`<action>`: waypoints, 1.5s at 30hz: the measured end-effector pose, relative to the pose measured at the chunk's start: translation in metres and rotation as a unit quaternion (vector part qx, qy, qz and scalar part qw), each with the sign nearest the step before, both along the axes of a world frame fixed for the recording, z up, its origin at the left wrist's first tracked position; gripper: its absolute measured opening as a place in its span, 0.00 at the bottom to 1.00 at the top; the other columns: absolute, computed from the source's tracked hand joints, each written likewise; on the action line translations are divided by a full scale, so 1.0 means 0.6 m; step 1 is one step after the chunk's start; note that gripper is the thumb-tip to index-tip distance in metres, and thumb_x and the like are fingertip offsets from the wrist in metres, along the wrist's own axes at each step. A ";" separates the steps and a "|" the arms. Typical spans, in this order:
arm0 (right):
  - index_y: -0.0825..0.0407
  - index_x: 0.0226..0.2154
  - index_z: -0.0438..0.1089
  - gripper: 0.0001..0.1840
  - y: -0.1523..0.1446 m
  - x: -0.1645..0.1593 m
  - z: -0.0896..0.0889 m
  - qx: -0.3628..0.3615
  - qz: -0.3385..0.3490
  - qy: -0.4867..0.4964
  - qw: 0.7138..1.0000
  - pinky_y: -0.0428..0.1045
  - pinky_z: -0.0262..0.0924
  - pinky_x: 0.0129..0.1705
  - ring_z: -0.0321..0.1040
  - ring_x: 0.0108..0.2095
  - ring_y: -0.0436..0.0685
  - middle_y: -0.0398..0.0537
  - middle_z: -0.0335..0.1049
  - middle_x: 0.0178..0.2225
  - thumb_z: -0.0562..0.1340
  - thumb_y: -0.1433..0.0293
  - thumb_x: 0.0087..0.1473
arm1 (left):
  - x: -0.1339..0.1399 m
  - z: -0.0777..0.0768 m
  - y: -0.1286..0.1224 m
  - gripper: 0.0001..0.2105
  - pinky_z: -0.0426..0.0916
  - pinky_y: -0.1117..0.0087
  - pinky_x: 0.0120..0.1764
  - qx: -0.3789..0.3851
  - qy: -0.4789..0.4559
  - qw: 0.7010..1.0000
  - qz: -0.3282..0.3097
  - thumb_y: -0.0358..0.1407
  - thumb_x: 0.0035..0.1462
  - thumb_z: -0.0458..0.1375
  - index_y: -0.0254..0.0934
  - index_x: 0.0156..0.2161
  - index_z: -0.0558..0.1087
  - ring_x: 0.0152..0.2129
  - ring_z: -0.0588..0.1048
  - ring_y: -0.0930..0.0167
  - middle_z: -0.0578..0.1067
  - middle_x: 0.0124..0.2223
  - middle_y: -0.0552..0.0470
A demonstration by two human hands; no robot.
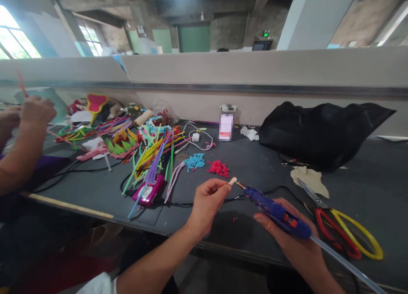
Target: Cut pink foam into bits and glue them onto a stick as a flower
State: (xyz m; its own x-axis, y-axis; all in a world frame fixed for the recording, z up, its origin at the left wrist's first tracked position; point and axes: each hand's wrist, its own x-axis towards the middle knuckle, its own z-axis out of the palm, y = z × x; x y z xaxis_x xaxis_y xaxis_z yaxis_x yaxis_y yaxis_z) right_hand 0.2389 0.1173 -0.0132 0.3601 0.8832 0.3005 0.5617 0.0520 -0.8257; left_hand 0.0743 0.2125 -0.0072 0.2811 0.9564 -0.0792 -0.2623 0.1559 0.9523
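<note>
My left hand (208, 202) pinches a small pale piece (233, 181) between thumb and fingertips; its exact kind is too small to make out. My right hand (295, 238) is wrapped around a blue glue gun (274, 211) with a red switch on its side. The gun's brass tip is at the edge of the pale piece, and a long clear glue stick (346, 264) juts from its rear. Beyond my left hand lie a heap of red snippets (218, 168) and a heap of light blue snippets (194, 162).
Red-and-yellow-handled scissors (350, 234) lie at right, near a beige cloth scrap (309, 179) and a black bag (318, 132). Colourful pipe cleaners (156, 158) spread at left around a magenta device (149, 190). Another person's hand (37, 111) works at far left. A phone (225, 127) stands by the partition.
</note>
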 end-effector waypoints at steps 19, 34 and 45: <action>0.49 0.21 0.65 0.19 0.003 -0.002 0.002 -0.015 -0.019 0.006 1.000 0.44 0.55 0.24 0.57 0.21 0.48 0.36 0.60 0.19 0.67 0.53 0.45 | 0.002 0.002 -0.003 0.10 0.43 0.75 0.19 0.012 0.017 1.000 -0.001 0.41 0.47 0.65 0.34 0.27 0.75 0.15 0.49 0.81 0.56 0.17 0.62; 0.49 0.20 0.63 0.18 0.003 -0.004 0.010 0.004 -0.036 0.017 0.999 0.45 0.56 0.25 0.57 0.22 0.49 0.37 0.58 0.19 0.67 0.56 0.46 | 0.002 0.002 -0.004 0.09 0.45 0.75 0.20 0.011 0.015 1.000 0.005 0.38 0.47 0.65 0.34 0.27 0.74 0.15 0.50 0.81 0.58 0.18 0.62; 0.48 0.22 0.66 0.18 0.007 0.006 -0.003 0.013 -0.073 0.039 0.996 0.46 0.59 0.22 0.60 0.20 0.51 0.38 0.63 0.18 0.67 0.52 0.43 | 0.002 0.001 -0.002 0.10 0.43 0.75 0.18 0.010 0.008 1.000 0.001 0.40 0.47 0.65 0.33 0.27 0.73 0.15 0.51 0.81 0.57 0.18 0.62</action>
